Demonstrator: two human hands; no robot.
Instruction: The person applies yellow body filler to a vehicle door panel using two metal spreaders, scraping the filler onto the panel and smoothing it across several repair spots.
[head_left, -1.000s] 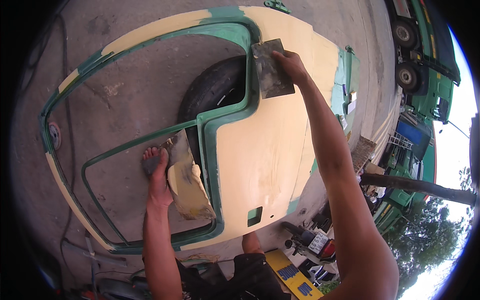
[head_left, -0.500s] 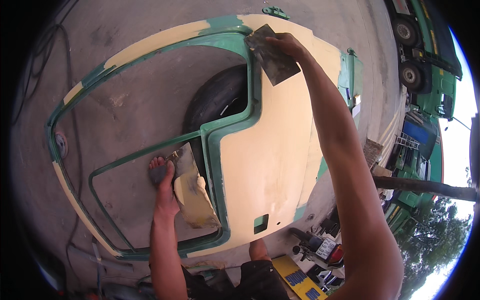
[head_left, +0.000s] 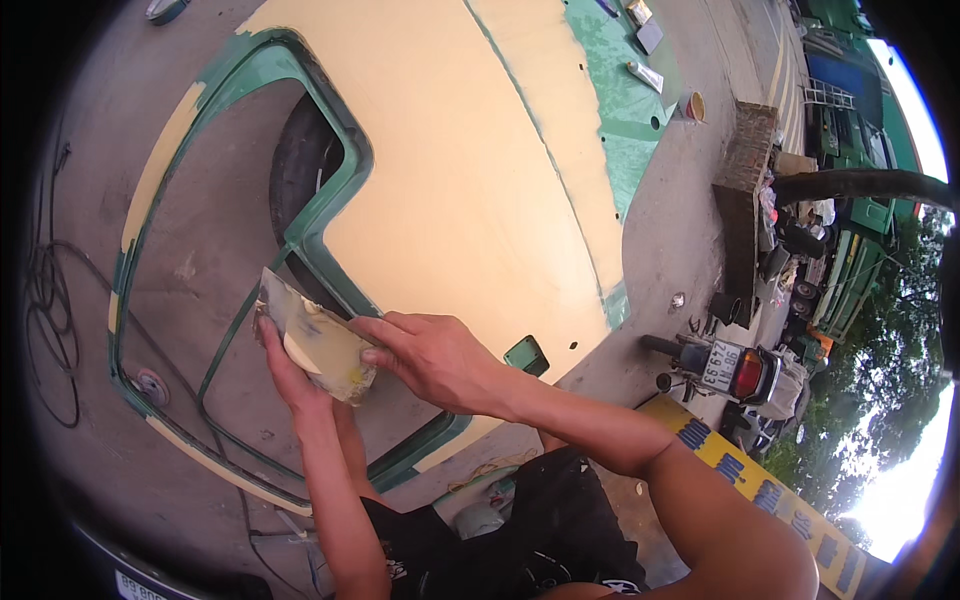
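My left hand (head_left: 292,375) grips a metal plate (head_left: 308,345) carrying a mound of cream filler, held above the lower opening of a large body panel (head_left: 480,230), green with broad cream filler-coated areas. My right hand (head_left: 420,355) has come against that plate's right side, fingers curled on a spreader that is largely hidden among the fingers and filler. Under the panel's upper opening a black tyre (head_left: 300,170) shows.
Small tubes and boxes (head_left: 644,75) lie on the panel's far right. Rightward are a brick block (head_left: 740,190), a parked motorbike (head_left: 740,370), green trucks (head_left: 860,150) and a yellow sign (head_left: 750,470). A black hose (head_left: 60,330) coils on the ground at left.
My right hand has come down from the panel's upper part to the plate in my left hand. The view has shifted, bringing more of the panel's right end into sight.
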